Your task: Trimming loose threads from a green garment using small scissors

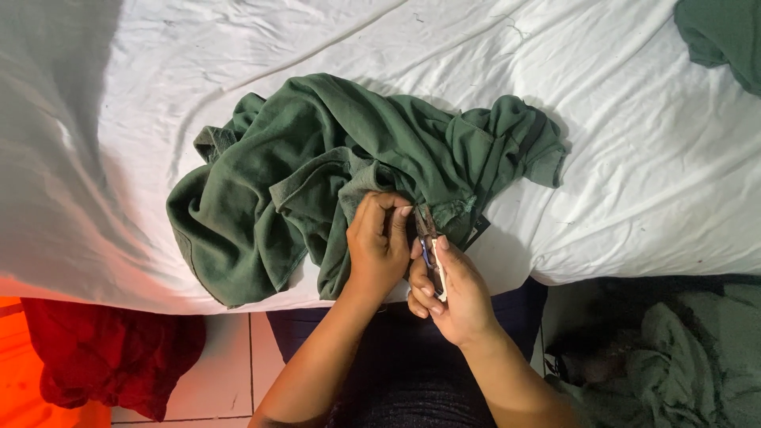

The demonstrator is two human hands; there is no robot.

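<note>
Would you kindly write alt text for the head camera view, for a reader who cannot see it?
Two bare hands work at the near edge of a crumpled dark green garment on a white bedsheet: the left hand pinches the fabric, while the right hand holds a small tool against it. A red cloth lies on the tiled floor.

The small dark tool in the right hand is mostly covered by fingers; its kind cannot be told. The left hand hides the green garment's pinched fold. Another green cloth is cut by the top-right edge, the red cloth by the left.
</note>
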